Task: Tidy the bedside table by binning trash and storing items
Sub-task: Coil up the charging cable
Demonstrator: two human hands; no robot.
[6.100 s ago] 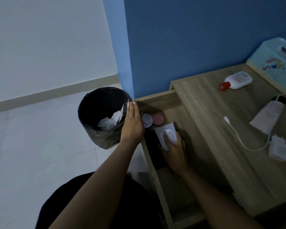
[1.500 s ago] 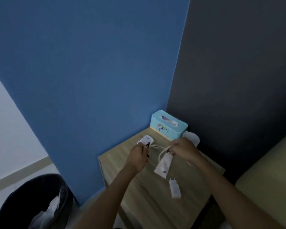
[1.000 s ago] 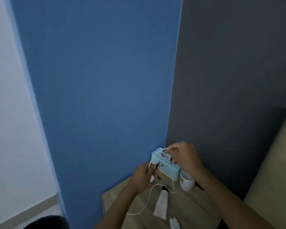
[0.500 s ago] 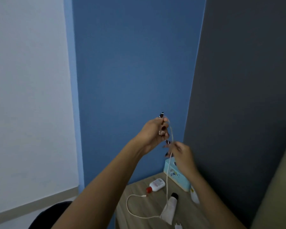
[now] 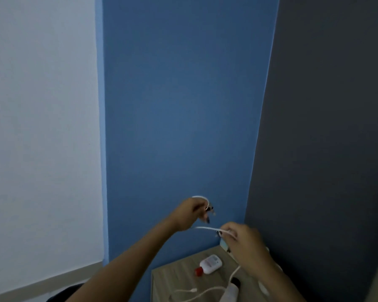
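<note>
Head view: left hand (image 5: 191, 213) and right hand (image 5: 241, 238) both pinching white cable (image 5: 205, 228) above bedside table (image 5: 172, 280) edge.

Three wall surfaces in view. White wall (image 5: 42, 127) on the left, blue wall (image 5: 179, 105) in the middle, dark grey wall (image 5: 327, 127) on the right. Blue and grey meet in an inside corner running down to the back right corner of the bedside table (image 5: 172, 282). Pale skirting strip (image 5: 44, 277) along the foot of the white wall. Table is light wood grain, only its back portion visible at bottom edge. Lighting dim and flat, no window or lamp visible.
</note>
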